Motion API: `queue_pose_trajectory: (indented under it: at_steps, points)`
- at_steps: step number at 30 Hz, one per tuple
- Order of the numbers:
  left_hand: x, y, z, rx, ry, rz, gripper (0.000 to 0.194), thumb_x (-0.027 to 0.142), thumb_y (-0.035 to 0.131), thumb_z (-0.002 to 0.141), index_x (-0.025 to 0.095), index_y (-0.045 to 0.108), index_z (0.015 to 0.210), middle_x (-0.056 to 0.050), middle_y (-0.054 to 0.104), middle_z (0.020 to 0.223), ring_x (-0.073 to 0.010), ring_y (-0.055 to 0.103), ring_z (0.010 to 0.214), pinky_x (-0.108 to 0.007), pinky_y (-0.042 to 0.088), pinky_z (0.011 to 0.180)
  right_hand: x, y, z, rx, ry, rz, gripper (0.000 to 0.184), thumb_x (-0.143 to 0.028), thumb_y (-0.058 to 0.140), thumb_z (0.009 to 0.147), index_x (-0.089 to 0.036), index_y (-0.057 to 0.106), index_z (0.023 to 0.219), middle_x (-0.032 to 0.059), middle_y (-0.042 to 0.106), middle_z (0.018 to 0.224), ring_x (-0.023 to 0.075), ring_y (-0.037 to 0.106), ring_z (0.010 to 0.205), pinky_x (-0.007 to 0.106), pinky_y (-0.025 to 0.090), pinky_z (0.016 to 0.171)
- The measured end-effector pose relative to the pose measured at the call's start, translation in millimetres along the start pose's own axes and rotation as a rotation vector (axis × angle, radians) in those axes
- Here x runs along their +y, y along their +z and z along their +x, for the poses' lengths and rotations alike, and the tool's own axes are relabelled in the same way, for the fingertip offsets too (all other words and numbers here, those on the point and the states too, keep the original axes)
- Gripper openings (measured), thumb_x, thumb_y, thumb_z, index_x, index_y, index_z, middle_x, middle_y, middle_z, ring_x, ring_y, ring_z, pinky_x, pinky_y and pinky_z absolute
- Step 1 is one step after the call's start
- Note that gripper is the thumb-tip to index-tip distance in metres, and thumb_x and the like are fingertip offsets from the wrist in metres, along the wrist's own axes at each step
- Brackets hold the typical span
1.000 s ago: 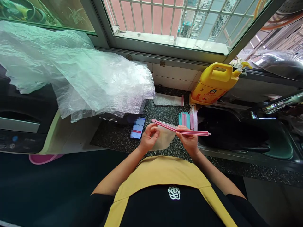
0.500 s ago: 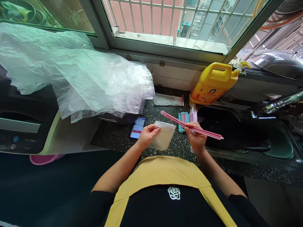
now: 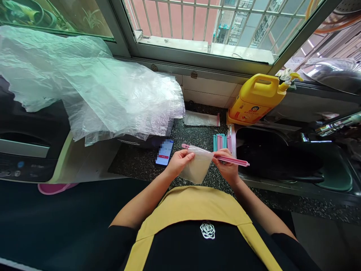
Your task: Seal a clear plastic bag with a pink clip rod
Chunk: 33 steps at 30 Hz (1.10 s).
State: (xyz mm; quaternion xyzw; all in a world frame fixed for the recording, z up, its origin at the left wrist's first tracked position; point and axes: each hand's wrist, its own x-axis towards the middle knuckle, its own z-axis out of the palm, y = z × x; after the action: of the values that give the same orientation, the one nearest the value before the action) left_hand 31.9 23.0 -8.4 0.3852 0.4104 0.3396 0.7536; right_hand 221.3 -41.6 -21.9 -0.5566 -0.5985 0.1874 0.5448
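Note:
My left hand (image 3: pixel 178 162) pinches the top left corner of a small translucent plastic bag (image 3: pixel 197 168) holding pale contents. It hangs just above the dark speckled counter (image 3: pixel 135 163). My right hand (image 3: pixel 227 166) grips a long pink sealing clip (image 3: pixel 234 160), which lies across the bag's top edge, its far end reaching past my left fingers. Both hands are closed on what they hold, close in front of my yellow and black top.
More pink and teal clips (image 3: pixel 222 142) lie by the sink (image 3: pixel 282 158). A phone (image 3: pixel 164 152) rests on the counter left of my hands. A yellow jug (image 3: pixel 258 98) stands behind the sink. Crumpled clear plastic sheeting (image 3: pixel 90 86) covers the left. A folded white bag (image 3: pixel 200 119) lies near the wall.
Half a second ago the clip was held off to the right, apart from the bag. My right hand has since brought it back left across the bag's top edge.

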Motion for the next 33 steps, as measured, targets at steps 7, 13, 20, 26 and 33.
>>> queue_pose_trajectory:
  at_steps: [7, 13, 20, 26, 33]
  points:
    - [-7, -0.5, 5, 0.069, -0.06, -0.094, 0.04, 0.044, 0.084, 0.045, 0.012, 0.071, 0.066, -0.003, 0.068, 0.063, -0.0113, 0.055, 0.056, -0.023, 0.041, 0.06, 0, -1, -1, -0.016, 0.011, -0.033, 0.006, -0.027, 0.066, 0.079, -0.025, 0.069, 0.083, 0.0029, 0.064, 0.076, 0.0178, 0.058, 0.076, 0.034, 0.05, 0.07]
    - [-9, -0.1, 8, 0.056, -0.1, -0.148, 0.041, 0.043, 0.085, 0.044, 0.012, 0.07, 0.066, -0.004, 0.069, 0.064, -0.0123, 0.057, 0.057, -0.024, 0.042, 0.061, 0, 0, 0, -0.045, -0.002, -0.043, 0.005, -0.028, 0.066, 0.079, -0.025, 0.069, 0.082, 0.0029, 0.066, 0.074, 0.0184, 0.058, 0.075, 0.035, 0.05, 0.069]
    - [-8, 1.2, 6, 0.08, -0.101, -0.196, 0.039, 0.039, 0.087, 0.042, 0.011, 0.069, 0.064, -0.003, 0.068, 0.062, -0.0111, 0.056, 0.056, -0.024, 0.043, 0.063, 0, -3, 2, -0.099, -0.08, -0.055, 0.005, -0.024, 0.064, 0.08, -0.023, 0.068, 0.084, 0.0025, 0.069, 0.075, 0.0166, 0.061, 0.07, 0.033, 0.051, 0.068]
    - [-7, 2.0, 6, 0.105, -0.103, -0.221, 0.039, 0.037, 0.087, 0.039, 0.012, 0.069, 0.062, -0.002, 0.068, 0.06, -0.0106, 0.056, 0.055, -0.023, 0.042, 0.06, 3, -12, 3, -0.134, -0.046, -0.047, 0.017, -0.027, 0.065, 0.08, -0.022, 0.066, 0.096, 0.0051, 0.071, 0.084, 0.0173, 0.065, 0.073, 0.033, 0.054, 0.067]
    - [-11, 3.5, 3, 0.115, -0.079, -0.237, 0.034, 0.035, 0.085, 0.043, 0.013, 0.068, 0.062, -0.002, 0.068, 0.061, -0.011, 0.056, 0.055, -0.024, 0.042, 0.061, 7, -18, -4, -0.068, -0.169, -0.152, 0.019, -0.025, 0.064, 0.079, -0.022, 0.066, 0.098, 0.0077, 0.071, 0.089, 0.021, 0.067, 0.082, 0.038, 0.057, 0.073]
